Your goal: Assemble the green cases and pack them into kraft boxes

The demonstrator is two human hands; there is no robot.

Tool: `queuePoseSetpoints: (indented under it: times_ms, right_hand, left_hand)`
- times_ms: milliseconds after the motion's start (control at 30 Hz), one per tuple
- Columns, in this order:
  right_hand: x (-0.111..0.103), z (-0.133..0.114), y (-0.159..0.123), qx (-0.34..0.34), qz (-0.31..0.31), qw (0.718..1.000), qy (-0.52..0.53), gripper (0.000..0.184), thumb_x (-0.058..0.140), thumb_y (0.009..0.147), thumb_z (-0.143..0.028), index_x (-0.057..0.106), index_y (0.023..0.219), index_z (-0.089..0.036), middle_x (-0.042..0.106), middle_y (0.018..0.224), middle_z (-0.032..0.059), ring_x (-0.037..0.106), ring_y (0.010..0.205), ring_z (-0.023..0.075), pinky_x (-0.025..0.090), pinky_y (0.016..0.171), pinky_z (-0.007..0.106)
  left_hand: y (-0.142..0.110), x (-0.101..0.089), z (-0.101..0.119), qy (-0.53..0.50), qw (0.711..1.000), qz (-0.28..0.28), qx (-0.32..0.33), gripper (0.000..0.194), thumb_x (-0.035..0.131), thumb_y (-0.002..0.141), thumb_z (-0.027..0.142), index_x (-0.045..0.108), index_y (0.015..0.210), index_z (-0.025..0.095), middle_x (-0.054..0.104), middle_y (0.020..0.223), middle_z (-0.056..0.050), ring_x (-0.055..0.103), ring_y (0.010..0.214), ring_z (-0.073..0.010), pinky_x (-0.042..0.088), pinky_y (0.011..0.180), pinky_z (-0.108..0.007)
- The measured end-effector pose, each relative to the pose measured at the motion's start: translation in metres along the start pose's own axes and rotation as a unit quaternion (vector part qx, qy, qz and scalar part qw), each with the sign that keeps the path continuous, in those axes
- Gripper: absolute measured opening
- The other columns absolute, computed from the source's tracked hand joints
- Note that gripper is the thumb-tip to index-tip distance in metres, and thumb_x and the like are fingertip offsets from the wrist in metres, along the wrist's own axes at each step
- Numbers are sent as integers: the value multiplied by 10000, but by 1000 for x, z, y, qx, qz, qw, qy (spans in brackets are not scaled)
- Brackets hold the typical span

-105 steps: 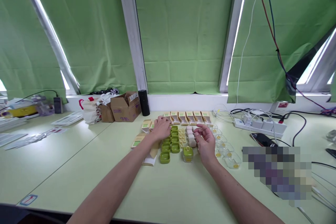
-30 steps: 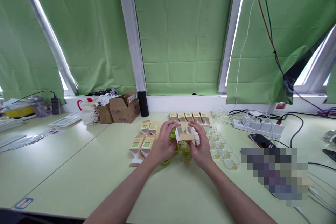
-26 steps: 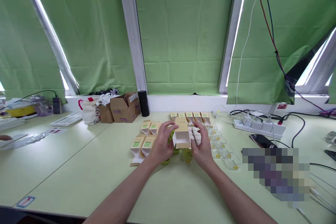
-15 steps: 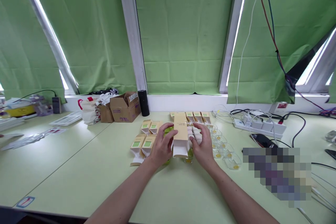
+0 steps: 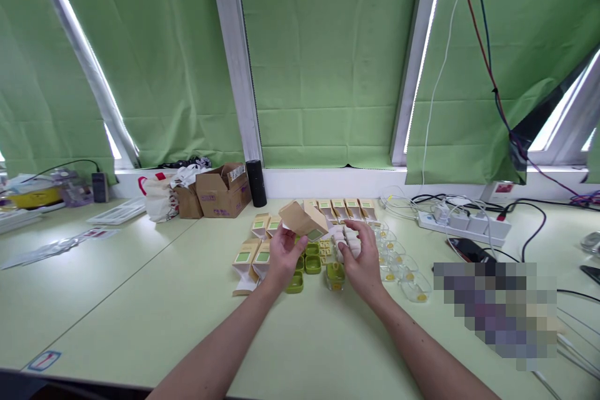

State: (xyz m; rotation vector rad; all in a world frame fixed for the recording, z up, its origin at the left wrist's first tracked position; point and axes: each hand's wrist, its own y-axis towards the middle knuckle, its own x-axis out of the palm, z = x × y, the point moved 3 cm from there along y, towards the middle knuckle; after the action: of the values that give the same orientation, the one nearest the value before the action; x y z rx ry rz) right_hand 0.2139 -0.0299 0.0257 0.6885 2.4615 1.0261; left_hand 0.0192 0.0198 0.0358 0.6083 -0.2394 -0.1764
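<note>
My left hand (image 5: 281,254) is closed round a small kraft paper box (image 5: 304,221) with a green label, holding it tilted above the green trays (image 5: 304,264). My right hand (image 5: 360,259) hovers just right of it, fingers curled near the white pieces (image 5: 345,235); whether it holds one I cannot make out. A green-lidded clear jar (image 5: 335,275) stands on the table below the right hand. Other kraft boxes lie in a row at the back (image 5: 347,209) and in a group to the left (image 5: 253,253).
Clear cups with yellow dots (image 5: 398,265) line up to the right. Cardboard boxes (image 5: 222,190), a white bag (image 5: 159,199) and a black cylinder (image 5: 256,182) stand by the window sill. A power strip (image 5: 462,224) with cables and a phone (image 5: 466,250) lie at right.
The box, held upright between both hands half a second ago, has been tipped and swung up to the left in my left hand alone; my right hand has let go.
</note>
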Motion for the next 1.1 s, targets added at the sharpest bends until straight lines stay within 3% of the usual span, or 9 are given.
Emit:
queuePoseSetpoints:
  times_ms: [333, 633, 833, 1100]
  right_hand:
    - [2, -3, -1, -22, -14, 999, 26, 367, 555, 923, -226, 584, 1286, -276, 597, 1264, 95, 567, 1208, 299, 487, 1032, 525]
    - [8, -1, -5, -28, -78, 992, 91, 396, 515, 980, -234, 570, 1365, -308, 537, 1346, 100, 616, 1168, 274, 529, 1040, 533]
    - [13, -1, -6, -10, -132, 982, 137, 386, 487, 1033, -278, 573, 1403, -344, 449, 1459, 99, 629, 1223, 255, 546, 1079, 505]
    - [15, 0, -7, -7, -148, 979, 143, 317, 481, 1053, -317, 663, 1312, -343, 438, 1486, 93, 563, 1344, 266, 536, 1115, 497]
  left_hand:
    - [5, 3, -4, -28, 998, 30, -43, 655, 792, 887, 485, 515, 1421, 226, 690, 1260, -114, 666, 1200, -248, 550, 1006, -350]
    - [4, 4, -5, 32, 996, 35, -80, 545, 737, 916, 545, 527, 1305, 227, 683, 947, -17, 659, 817, -139, 498, 694, -226]
    - [1, 7, -10, 23, 996, 8, -91, 518, 729, 913, 566, 511, 1243, 231, 700, 970, -29, 706, 879, -168, 545, 782, -279]
    - [1, 8, -11, 36, 993, 2, -114, 549, 733, 898, 597, 520, 1236, 221, 722, 1025, -64, 720, 909, -185, 559, 776, -293]
